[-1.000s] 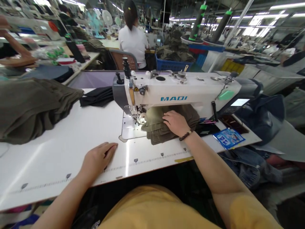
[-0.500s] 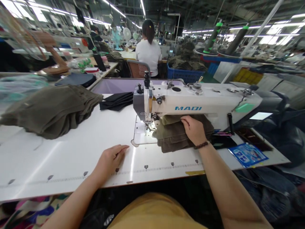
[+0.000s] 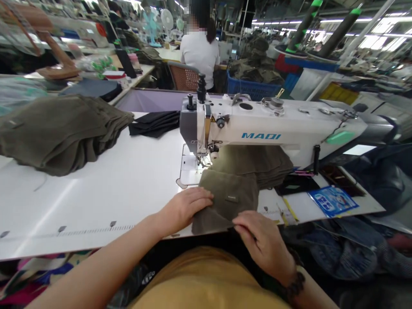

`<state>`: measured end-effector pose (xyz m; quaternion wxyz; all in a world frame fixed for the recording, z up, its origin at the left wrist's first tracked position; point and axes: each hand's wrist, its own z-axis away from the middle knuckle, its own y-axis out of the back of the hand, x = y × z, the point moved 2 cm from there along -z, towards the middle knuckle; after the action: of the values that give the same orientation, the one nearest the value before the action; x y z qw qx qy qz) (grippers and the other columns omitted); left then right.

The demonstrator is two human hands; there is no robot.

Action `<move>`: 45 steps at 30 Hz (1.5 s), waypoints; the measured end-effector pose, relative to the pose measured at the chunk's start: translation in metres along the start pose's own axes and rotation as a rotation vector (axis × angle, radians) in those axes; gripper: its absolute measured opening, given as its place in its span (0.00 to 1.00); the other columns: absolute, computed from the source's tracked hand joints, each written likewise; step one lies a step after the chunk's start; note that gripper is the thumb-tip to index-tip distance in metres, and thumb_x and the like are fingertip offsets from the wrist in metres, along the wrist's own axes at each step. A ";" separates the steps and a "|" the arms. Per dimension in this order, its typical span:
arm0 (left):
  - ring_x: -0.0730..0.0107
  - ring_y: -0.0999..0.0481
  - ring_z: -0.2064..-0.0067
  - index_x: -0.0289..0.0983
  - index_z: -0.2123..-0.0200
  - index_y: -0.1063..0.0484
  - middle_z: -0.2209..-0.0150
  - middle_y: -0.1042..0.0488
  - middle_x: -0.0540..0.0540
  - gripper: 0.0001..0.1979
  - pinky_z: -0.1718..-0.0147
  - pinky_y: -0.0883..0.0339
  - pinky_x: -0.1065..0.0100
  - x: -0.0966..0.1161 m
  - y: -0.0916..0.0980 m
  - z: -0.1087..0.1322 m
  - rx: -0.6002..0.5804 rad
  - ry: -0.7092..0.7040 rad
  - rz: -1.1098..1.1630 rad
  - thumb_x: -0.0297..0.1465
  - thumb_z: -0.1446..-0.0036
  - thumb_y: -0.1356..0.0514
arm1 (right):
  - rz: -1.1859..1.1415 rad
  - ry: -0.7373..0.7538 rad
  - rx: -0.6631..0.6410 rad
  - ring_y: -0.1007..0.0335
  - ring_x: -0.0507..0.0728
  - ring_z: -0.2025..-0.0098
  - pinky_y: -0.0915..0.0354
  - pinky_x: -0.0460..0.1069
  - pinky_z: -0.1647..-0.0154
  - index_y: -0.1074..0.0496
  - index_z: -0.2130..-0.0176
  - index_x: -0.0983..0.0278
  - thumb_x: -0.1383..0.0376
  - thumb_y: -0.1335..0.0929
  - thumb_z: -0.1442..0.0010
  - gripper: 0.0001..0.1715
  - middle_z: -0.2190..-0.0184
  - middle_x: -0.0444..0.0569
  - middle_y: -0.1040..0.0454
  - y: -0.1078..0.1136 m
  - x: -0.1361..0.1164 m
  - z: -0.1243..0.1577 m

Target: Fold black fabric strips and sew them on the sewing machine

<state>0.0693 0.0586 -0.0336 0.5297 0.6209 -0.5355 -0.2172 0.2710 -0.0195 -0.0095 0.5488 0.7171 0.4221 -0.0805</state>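
An olive-brown fabric piece (image 3: 230,195) with a small label lies at the table's front edge, just before the needle area of the white sewing machine (image 3: 264,124). My right hand (image 3: 264,242) pinches its lower right edge between thumb and fingers. My left hand (image 3: 188,208) rests on the piece's left side, palm down with fingers stretched out. Behind it, under the machine arm, sits a stack of similar fabric (image 3: 270,165). The needle and presser foot are too small to make out clearly.
A large olive fabric pile (image 3: 61,133) lies on the left of the table (image 3: 106,189), with folded black fabric (image 3: 156,123) near the machine. A blue packet (image 3: 333,200) lies at the right. A person in white (image 3: 200,56) sits ahead, beside a blue crate (image 3: 252,87).
My right hand has drawn a fabric piece from the stack toward the front edge. My left hand has moved right onto that piece. The view has tilted down.
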 end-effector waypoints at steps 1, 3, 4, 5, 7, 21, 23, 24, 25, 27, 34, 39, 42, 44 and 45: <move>0.67 0.33 0.50 0.36 0.55 0.38 0.52 0.32 0.41 0.19 0.50 0.38 0.63 -0.002 0.006 0.013 -0.076 0.019 0.020 0.18 0.48 0.55 | -0.091 0.008 -0.146 0.30 0.52 0.64 0.35 0.46 0.63 0.33 0.61 0.61 0.63 0.38 0.40 0.08 0.68 0.46 0.26 -0.004 -0.001 -0.002; 0.68 0.32 0.51 0.37 0.58 0.35 0.52 0.31 0.43 0.17 0.52 0.36 0.65 -0.008 0.018 0.045 -0.203 0.140 0.020 0.19 0.49 0.54 | -0.220 0.036 -0.422 0.32 0.54 0.57 0.36 0.47 0.55 0.33 0.56 0.62 0.56 0.33 0.46 0.19 0.60 0.47 0.27 -0.012 0.000 -0.005; 0.67 0.32 0.51 0.38 0.58 0.35 0.51 0.32 0.44 0.17 0.52 0.36 0.66 -0.010 0.024 0.063 -0.223 0.209 0.017 0.19 0.50 0.53 | -0.241 0.054 -0.523 0.35 0.55 0.52 0.40 0.49 0.49 0.34 0.53 0.62 0.54 0.31 0.49 0.26 0.55 0.49 0.29 -0.015 0.001 -0.007; 0.66 0.32 0.50 0.38 0.57 0.35 0.50 0.33 0.44 0.18 0.52 0.36 0.65 -0.012 0.029 0.079 -0.222 0.282 0.014 0.20 0.51 0.52 | -0.236 0.073 -0.588 0.39 0.56 0.47 0.45 0.52 0.44 0.36 0.50 0.62 0.53 0.30 0.51 0.31 0.51 0.50 0.32 -0.019 0.004 -0.009; 0.65 0.33 0.50 0.39 0.54 0.36 0.50 0.33 0.45 0.21 0.52 0.36 0.65 -0.016 0.038 0.108 -0.175 0.417 0.017 0.21 0.53 0.50 | -0.186 0.101 -0.651 0.47 0.57 0.43 0.54 0.55 0.40 0.40 0.46 0.63 0.55 0.30 0.51 0.35 0.46 0.52 0.39 -0.027 0.008 -0.013; 0.65 0.28 0.56 0.36 0.66 0.30 0.53 0.30 0.44 0.11 0.56 0.34 0.66 -0.037 0.041 0.112 0.162 0.748 0.070 0.29 0.46 0.51 | -0.257 -0.418 -0.147 0.32 0.55 0.68 0.37 0.47 0.68 0.29 0.65 0.65 0.64 0.37 0.44 0.09 0.70 0.47 0.26 -0.072 0.029 -0.071; 0.66 0.27 0.59 0.37 0.66 0.30 0.57 0.28 0.45 0.11 0.58 0.32 0.66 -0.043 0.039 0.108 0.178 0.795 0.064 0.28 0.48 0.52 | -0.203 -0.443 -0.125 0.32 0.55 0.70 0.38 0.47 0.70 0.30 0.65 0.66 0.63 0.38 0.43 0.10 0.72 0.47 0.27 -0.076 0.030 -0.069; 0.66 0.26 0.60 0.37 0.66 0.30 0.60 0.26 0.46 0.11 0.60 0.32 0.66 -0.045 0.039 0.107 0.193 0.834 0.063 0.29 0.48 0.51 | -0.192 -0.451 -0.106 0.32 0.55 0.70 0.38 0.47 0.70 0.31 0.64 0.66 0.63 0.38 0.43 0.11 0.73 0.47 0.28 -0.077 0.030 -0.067; 0.66 0.26 0.62 0.38 0.66 0.30 0.63 0.25 0.46 0.11 0.61 0.31 0.66 -0.048 0.038 0.106 0.206 0.879 0.063 0.31 0.47 0.51 | -0.192 -0.458 -0.080 0.33 0.54 0.71 0.38 0.47 0.70 0.32 0.61 0.66 0.63 0.38 0.43 0.12 0.74 0.47 0.28 -0.079 0.030 -0.066; 0.65 0.25 0.65 0.38 0.63 0.31 0.66 0.25 0.47 0.12 0.64 0.31 0.65 -0.051 0.036 0.106 0.240 0.969 0.053 0.35 0.46 0.50 | -0.204 -0.468 -0.014 0.34 0.53 0.74 0.38 0.46 0.72 0.39 0.50 0.66 0.63 0.38 0.43 0.21 0.76 0.44 0.31 -0.081 0.029 -0.063; 0.66 0.26 0.60 0.38 0.48 0.40 0.57 0.29 0.43 0.20 0.62 0.30 0.66 -0.048 0.029 0.115 0.280 0.831 -0.104 0.37 0.42 0.51 | -0.089 -0.313 -0.049 0.33 0.53 0.68 0.36 0.47 0.66 0.32 0.56 0.64 0.67 0.38 0.43 0.14 0.68 0.48 0.29 -0.079 0.025 -0.062; 0.65 0.26 0.60 0.33 0.56 0.31 0.59 0.29 0.41 0.18 0.59 0.31 0.67 -0.048 0.030 0.115 0.223 0.742 -0.262 0.36 0.40 0.53 | -0.098 -0.332 -0.027 0.33 0.53 0.66 0.36 0.47 0.64 0.30 0.59 0.64 0.68 0.38 0.42 0.11 0.68 0.49 0.29 -0.079 0.025 -0.065; 0.66 0.26 0.62 0.31 0.56 0.31 0.60 0.29 0.40 0.18 0.61 0.29 0.67 -0.049 0.030 0.113 0.207 0.718 -0.315 0.36 0.40 0.53 | -0.091 -0.351 -0.018 0.33 0.53 0.68 0.36 0.46 0.66 0.29 0.61 0.64 0.69 0.37 0.43 0.10 0.70 0.48 0.29 -0.081 0.026 -0.066; 0.66 0.26 0.63 0.31 0.57 0.31 0.60 0.29 0.41 0.18 0.62 0.29 0.68 -0.048 0.030 0.113 0.199 0.701 -0.338 0.36 0.40 0.53 | -0.084 -0.367 -0.017 0.33 0.53 0.69 0.36 0.46 0.67 0.29 0.61 0.65 0.69 0.37 0.44 0.10 0.70 0.47 0.29 -0.081 0.026 -0.067; 0.67 0.26 0.63 0.32 0.57 0.31 0.61 0.29 0.41 0.17 0.63 0.29 0.69 -0.048 0.031 0.113 0.197 0.697 -0.347 0.36 0.40 0.53 | -0.082 -0.372 -0.020 0.33 0.53 0.69 0.36 0.46 0.68 0.29 0.61 0.65 0.69 0.37 0.44 0.11 0.70 0.47 0.29 -0.081 0.026 -0.068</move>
<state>-0.0543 0.0578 -0.0594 0.5731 0.7863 -0.2293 -0.0273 0.2069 0.0552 -0.0566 0.6206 0.6665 0.3432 -0.2299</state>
